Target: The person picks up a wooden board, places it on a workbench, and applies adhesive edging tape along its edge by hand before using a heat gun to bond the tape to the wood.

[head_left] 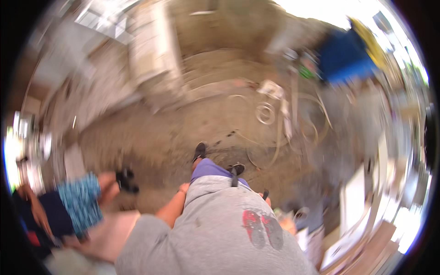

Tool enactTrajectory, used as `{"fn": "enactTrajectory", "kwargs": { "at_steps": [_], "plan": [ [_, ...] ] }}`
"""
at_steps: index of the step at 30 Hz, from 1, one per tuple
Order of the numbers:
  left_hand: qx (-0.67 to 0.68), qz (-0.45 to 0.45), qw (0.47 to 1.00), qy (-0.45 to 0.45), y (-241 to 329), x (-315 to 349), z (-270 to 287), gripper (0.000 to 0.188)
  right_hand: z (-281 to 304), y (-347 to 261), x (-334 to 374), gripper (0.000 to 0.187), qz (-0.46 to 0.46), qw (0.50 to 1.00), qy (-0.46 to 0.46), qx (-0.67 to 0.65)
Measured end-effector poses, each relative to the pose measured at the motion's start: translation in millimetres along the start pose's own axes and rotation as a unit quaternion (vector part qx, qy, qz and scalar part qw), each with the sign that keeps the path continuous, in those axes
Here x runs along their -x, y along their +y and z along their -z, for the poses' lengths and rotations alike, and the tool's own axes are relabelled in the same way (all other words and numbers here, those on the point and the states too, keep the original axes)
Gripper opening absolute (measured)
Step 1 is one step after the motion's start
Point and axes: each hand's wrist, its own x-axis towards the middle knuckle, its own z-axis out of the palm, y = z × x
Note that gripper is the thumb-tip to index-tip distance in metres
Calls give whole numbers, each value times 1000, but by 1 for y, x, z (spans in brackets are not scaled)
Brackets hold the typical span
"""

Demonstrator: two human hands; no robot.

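Note:
My left hand (184,188) hangs at my left hip, mostly hidden by the grey shirt. Its fingers do not show clearly, and no thing can be seen in it. On the other side, only a small part of my right hand (267,200) shows past the shirt. A short black object (265,194) sticks out of this hand, which looks closed around it; the rest of that object is hidden. Beside the shirt's hem hangs a black strap (234,179). The whole picture is smeared by motion.
A seated person (80,201) in patterned blue shorts is at my left. Hoses (277,156) lie curled on the brown dirt floor (156,137) ahead. A pale block wall (156,50) stands farther off, a blue container (343,57) at far right, and boards (362,247) lean at near right.

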Motion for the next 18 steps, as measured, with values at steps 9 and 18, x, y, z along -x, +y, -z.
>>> {"fn": "enactTrajectory", "kwargs": {
  "at_steps": [9, 18],
  "plan": [
    [-126, -101, 968, 193, 210, -62, 137, 55, 54, 41, 17, 30, -158, 881, 100, -434],
    [-225, -259, 932, 119, 409, -69, 145, 58, -44, 96, 19, 43, -100, 928, 185, -308]
  ]
}}
